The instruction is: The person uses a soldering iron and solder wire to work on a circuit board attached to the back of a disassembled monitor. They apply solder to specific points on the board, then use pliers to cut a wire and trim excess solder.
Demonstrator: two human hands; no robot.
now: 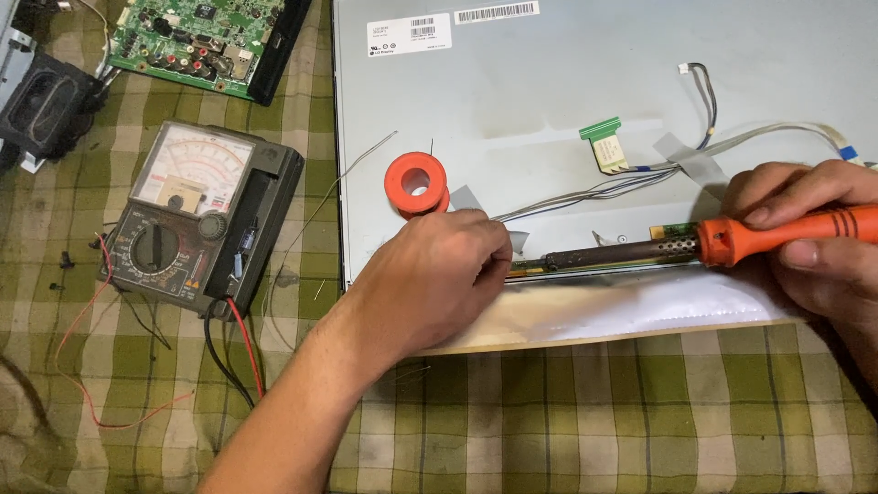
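One soldering iron [640, 252], tip hidden by left hand [434, 274]

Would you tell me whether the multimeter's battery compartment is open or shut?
Open: the multimeter lacks its right side cover, baring a dark bay with a small component inside.

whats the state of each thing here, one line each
soldering iron: held level, tip down at the panel's lower edge
right hand: closed around the iron's orange handle
left hand: resting on the panel edge by the tip
display panel: face down, back exposed, wires loose
solder spool: lying on the panel, wire trailing
analog multimeter: leads plugged in
circuit board: bare, removed
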